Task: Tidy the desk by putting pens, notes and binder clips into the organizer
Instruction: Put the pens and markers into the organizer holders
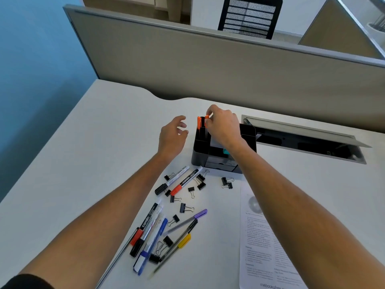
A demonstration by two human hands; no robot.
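Note:
A black desk organizer (200, 151) stands mid-desk. Over its back left compartment my right hand (223, 128) pinches an orange-capped pen (206, 119) that stands upright in it, beside another orange-capped pen (199, 123). To the left of the organizer my left hand (173, 136) hovers with loosely curled fingers and holds nothing. On the desk in front lie two markers (183, 179), a heap of further markers and pens (158, 234) and several black binder clips (185, 208). A printed sheet (262, 247) lies under my right forearm.
A grey partition (208, 65) runs along the back of the white desk (73, 159). An open cable hatch (304, 138) sits right of the organizer. The desk's left edge drops off toward a blue wall. A black chair (250, 16) stands beyond the partition.

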